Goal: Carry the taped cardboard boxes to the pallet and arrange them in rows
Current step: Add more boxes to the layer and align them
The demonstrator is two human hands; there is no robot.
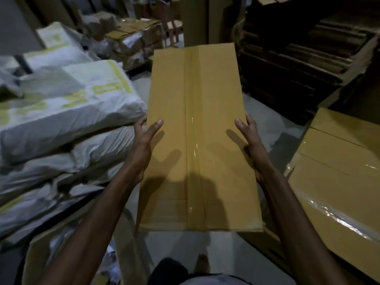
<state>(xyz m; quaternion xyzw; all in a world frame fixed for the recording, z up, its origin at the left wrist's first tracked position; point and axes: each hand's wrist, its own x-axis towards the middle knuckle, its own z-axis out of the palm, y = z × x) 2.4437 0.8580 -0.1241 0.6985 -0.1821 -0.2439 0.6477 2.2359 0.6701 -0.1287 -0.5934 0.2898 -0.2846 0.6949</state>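
I see a dim storeroom with a grey floor (pixel 265 118) and goods packed in on both sides. The cardboard box (pixel 174 153) is up off the floor, held out in front of me between my two hands, its long side running away from me. A strip of clear tape (pixel 194 112) runs down the middle of its top face.

My left hand (pixel 144 140) grips the box's left edge: the thumb lies flat on the top face and the fingers curl over the side. My right hand (pixel 249 138) grips the right edge the same way, thumb on top, fingers wrapped down the side. Both hands hold at about mid-length.

Outward from my left hand lies a heap of white sacks (pixel 67 112) with pale green print, stacked in layers. Outward from my right hand sit more taped boxes (pixel 339 171), side by side, their tape shining. Beyond my right hand, past the far end of the box, a dark pile of flattened cardboard (pixel 298 58) stands.
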